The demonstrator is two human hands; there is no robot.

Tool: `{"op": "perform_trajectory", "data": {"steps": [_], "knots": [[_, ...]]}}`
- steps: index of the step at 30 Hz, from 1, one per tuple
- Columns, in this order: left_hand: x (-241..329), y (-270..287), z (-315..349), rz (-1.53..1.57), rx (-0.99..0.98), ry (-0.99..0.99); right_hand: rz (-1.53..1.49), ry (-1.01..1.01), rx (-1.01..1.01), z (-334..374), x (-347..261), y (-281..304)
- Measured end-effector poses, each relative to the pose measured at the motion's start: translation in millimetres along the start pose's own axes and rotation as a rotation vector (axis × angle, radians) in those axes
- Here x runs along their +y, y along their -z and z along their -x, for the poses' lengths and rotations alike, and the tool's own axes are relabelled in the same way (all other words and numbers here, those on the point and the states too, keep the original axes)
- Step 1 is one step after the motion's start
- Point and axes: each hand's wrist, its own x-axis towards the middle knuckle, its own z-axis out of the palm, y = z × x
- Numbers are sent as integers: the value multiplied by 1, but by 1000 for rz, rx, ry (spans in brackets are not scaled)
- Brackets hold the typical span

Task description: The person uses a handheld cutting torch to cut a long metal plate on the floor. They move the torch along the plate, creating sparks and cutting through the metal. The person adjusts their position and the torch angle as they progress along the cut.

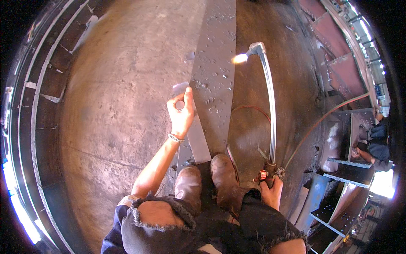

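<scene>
My right hand is closed around the handle end of a cutting torch, just below its valve knobs. The torch's long metal tubes stretch away from me to an angled head, where a bright flame burns, pointing left. My left hand pinches a small flat grey metal piece between thumb and fingers, over the left edge of a long dark steel plate. Droplets or bits are scattered over the plate. A flat grey strip lies under my left wrist, its far end hidden behind the hand.
My boots stand at the plate's near end. A thin hose runs from the torch toward the right. Steel beams are stacked at the right, with another person beside them. Another small grey piece lies farther off.
</scene>
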Motion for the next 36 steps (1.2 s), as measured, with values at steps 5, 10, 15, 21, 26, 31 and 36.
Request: {"op": "perform_trajectory", "data": {"steps": [5, 10, 15, 21, 26, 31, 36], "knots": [[9, 0, -1, -53, 31, 18, 3, 7, 66, 6, 11, -3], [53, 7, 13, -77, -105, -66, -192, -44, -11, -2, 19, -9], [47, 32, 9, -9, -372, 8, -117, -33, -79, -10, 2, -6], [57, 21, 32, -60, -26, -63, -107, 34, -78, -16, 0, -12], [62, 24, 47, -72, 77, -64, -45, 97, -53, -16, -4, -13], [63, 27, 58, -104, -37, -101, 41, 93, -53, -21, -7, -9], [66, 34, 63, -120, -77, -26, -110, 24, -91, -24, -6, -14]]}}
